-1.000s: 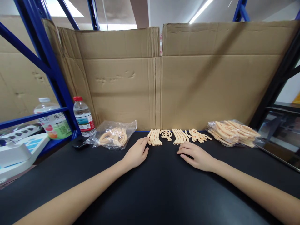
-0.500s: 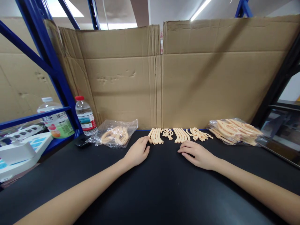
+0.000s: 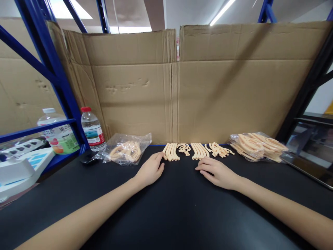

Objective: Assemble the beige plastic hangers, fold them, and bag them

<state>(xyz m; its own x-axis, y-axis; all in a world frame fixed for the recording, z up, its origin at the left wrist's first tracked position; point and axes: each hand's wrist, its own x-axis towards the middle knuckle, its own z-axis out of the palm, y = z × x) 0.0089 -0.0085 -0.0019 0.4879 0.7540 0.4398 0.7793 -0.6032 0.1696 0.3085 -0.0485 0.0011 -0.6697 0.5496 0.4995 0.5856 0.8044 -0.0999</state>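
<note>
Curved strips lie aligned either side of the jumbled middle pile; left hand and right hand look released.

Brown cardboard wall, blue metal posts, black tabletop, bright ceiling light

Bare hands with slender fingers join narrow wrists and long, uncovered forearms.

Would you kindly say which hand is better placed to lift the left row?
Probably the left hand: its fingertips seem to touch the left row; the right hand is by the right row.
</note>
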